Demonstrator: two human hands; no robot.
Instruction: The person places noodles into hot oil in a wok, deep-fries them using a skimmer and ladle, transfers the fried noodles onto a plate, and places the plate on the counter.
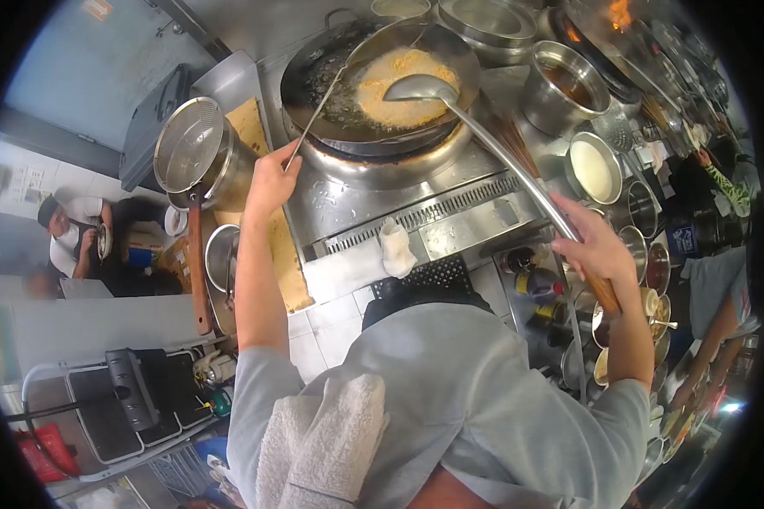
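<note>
A slim metal rod (321, 110) is grasped by the left hand (273, 176), its lower end pinched between thumb and fingers, while a ladle (501, 151) is clasped in the right hand (598, 242) near its wooden end. By both grips the hands are kept well back from the bubbling oil, presumably for protection from heat and spatter. The golden food (378, 97) is contained in the wok (469, 64), with the ladle's bowl placed over it. What is joined to the rod's far end cannot be told with certainty. The wok is seated on a raised stove ring (382, 174), probably so that its rounded base is steadied. To the left, a strainer (191, 144) is rested across the mouth of a pot (239, 174), perhaps so that drips are caught. A white cloth (396, 248) is left at the worktop's (314, 216) front edge, likely within reach for hot metal. The food's surface is made crumbly and frothy, lighter than the dark, curved wok wall. The ladle is formed of smooth, shiny metal, the strainer of fine round mesh with a flat wooden handle. The worktop is made of wet-looking steel, edged by a slotted strip.
</note>
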